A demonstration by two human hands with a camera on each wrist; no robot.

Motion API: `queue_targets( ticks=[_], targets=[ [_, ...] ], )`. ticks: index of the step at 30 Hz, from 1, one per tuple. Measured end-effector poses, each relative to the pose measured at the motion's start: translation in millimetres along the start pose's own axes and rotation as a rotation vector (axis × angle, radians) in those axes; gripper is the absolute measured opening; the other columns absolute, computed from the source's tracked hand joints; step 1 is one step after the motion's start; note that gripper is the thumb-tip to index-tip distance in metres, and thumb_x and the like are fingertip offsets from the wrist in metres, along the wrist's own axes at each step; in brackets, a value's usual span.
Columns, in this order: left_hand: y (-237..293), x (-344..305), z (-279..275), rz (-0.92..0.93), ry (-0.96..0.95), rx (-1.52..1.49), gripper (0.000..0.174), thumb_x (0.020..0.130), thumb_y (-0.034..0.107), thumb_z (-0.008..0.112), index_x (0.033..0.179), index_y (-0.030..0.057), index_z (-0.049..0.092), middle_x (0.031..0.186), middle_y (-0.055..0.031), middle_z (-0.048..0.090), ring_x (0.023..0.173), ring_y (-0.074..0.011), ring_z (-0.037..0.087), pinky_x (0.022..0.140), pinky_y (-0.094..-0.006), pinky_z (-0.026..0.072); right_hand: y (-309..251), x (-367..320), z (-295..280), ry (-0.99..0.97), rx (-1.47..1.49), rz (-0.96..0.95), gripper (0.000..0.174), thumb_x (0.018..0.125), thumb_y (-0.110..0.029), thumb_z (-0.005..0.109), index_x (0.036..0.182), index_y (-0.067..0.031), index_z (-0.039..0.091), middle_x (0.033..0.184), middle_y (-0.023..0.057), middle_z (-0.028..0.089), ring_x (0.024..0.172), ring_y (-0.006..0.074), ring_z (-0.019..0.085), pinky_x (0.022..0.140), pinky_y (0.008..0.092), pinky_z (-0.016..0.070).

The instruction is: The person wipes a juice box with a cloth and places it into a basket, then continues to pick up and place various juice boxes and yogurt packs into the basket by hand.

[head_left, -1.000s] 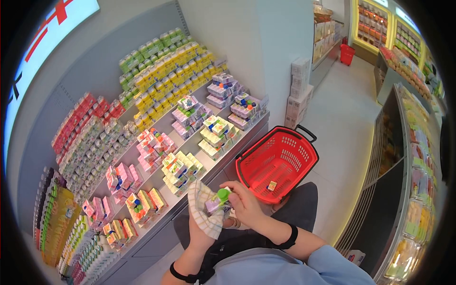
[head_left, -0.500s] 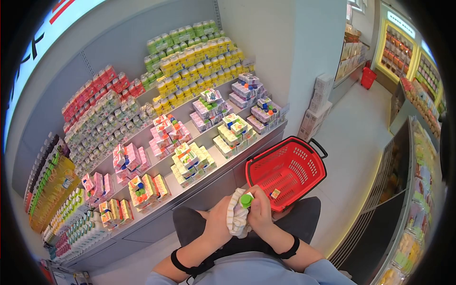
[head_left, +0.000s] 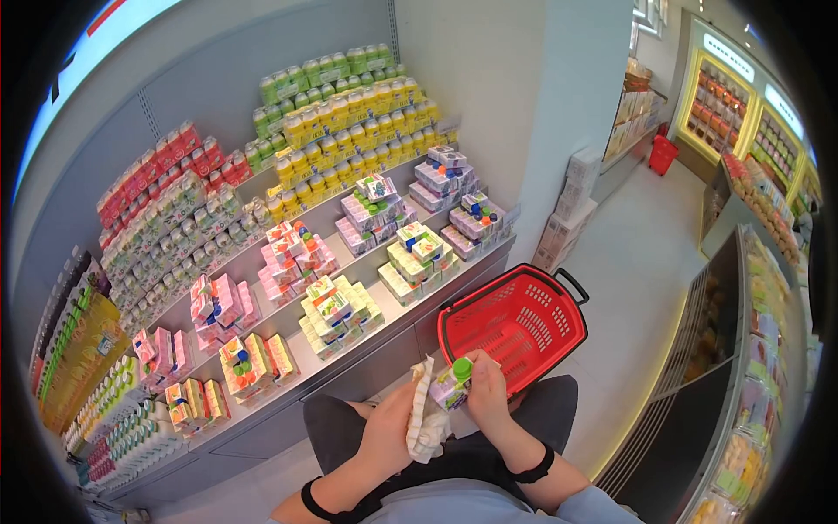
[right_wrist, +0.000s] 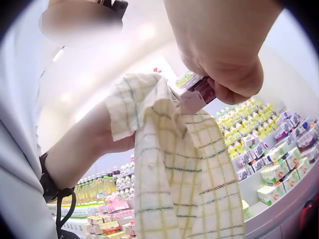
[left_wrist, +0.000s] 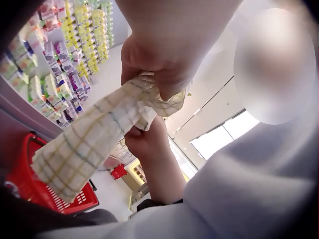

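Observation:
My right hand (head_left: 489, 395) grips a small purple-and-white drink carton (head_left: 448, 393) with a green cap (head_left: 463, 368), thumb near the cap. The white checked cloth (head_left: 424, 437) hangs in folds from my left hand (head_left: 384, 428), just left of the carton. In the left wrist view, my left hand (left_wrist: 159, 64) bunches the cloth (left_wrist: 79, 144) at its top, and a long flap drops away. From the right wrist, the carton (right_wrist: 198, 95) shows beneath my curled right fingers (right_wrist: 234, 92), right at the upper edge of the cloth (right_wrist: 172, 174).
A red shopping basket (head_left: 515, 319) stands on the floor beyond my right hand. Shelves ahead carry stacked cartons (head_left: 336, 306), yellow bottle packs (head_left: 349, 131) and red packs (head_left: 161, 175). White boxes (head_left: 567, 210) stand by the pillar. A chilled display case (head_left: 698, 349) runs along the right.
The cloth, earlier around the carton, is now to its left, and more of the carton's side shows. My hands have drawn slightly apart. The head view has shifted.

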State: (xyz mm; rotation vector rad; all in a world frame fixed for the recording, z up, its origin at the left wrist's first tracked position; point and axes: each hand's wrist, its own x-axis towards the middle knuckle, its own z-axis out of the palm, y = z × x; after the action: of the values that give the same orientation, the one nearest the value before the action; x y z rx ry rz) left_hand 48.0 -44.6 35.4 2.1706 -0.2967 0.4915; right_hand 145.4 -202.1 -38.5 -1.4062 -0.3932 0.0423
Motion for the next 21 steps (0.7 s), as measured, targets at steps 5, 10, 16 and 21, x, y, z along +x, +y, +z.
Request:
queue_targets(
  ticks=[5, 10, 16, 21],
  targets=[
    [-8, 9, 4, -0.079, -0.006, -0.022, 0.042, 0.078, 0.012, 0.074, 0.117, -0.0006, 0.062, 0.110, -0.0165, 0.064, 0.098, -0.0336, 0.065, 0.084, -0.0376, 0.0529, -20, -12, 21, -0.108, -0.227, -0.202, 0.035, 0.104, -0.034, 0.044, 0.107, -0.0016, 0.055, 0.086, 0.0126, 0.060, 0.074, 0.0254, 0.060, 0.067, 0.0357, 0.0467],
    [-19, 9, 8, -0.021, -0.015, 0.050, 0.040, 0.077, 0.009, 0.072, 0.114, -0.0018, 0.063, 0.108, -0.0183, 0.063, 0.098, -0.0363, 0.063, 0.082, -0.0398, 0.0529, -34, -6, 15, -0.212, -0.546, -0.155, 0.036, 0.101, -0.036, 0.048, 0.114, -0.0035, 0.054, 0.095, 0.0213, 0.064, 0.085, 0.0364, 0.067, 0.069, 0.0435, 0.0500],
    [-22, 15, 11, -0.046, -0.013, -0.163, 0.050, 0.076, 0.009, 0.078, 0.121, -0.0018, 0.059, 0.117, -0.0189, 0.060, 0.107, -0.0329, 0.061, 0.091, -0.0344, 0.0499, -25, 1, 19, -0.089, -0.278, -0.063, 0.031, 0.105, -0.031, 0.045, 0.110, -0.0022, 0.055, 0.085, 0.0152, 0.060, 0.077, 0.0260, 0.063, 0.068, 0.0361, 0.0484],
    [-15, 10, 26, -0.358, 0.138, -0.644, 0.057, 0.070, 0.002, 0.081, 0.121, -0.0013, 0.056, 0.118, -0.0180, 0.059, 0.108, -0.0327, 0.060, 0.093, -0.0352, 0.0480, -12, -6, 20, 0.008, -0.060, 0.034, 0.036, 0.108, -0.033, 0.037, 0.106, -0.0025, 0.056, 0.084, 0.0069, 0.059, 0.075, 0.0155, 0.059, 0.066, 0.0309, 0.0463]
  ],
)
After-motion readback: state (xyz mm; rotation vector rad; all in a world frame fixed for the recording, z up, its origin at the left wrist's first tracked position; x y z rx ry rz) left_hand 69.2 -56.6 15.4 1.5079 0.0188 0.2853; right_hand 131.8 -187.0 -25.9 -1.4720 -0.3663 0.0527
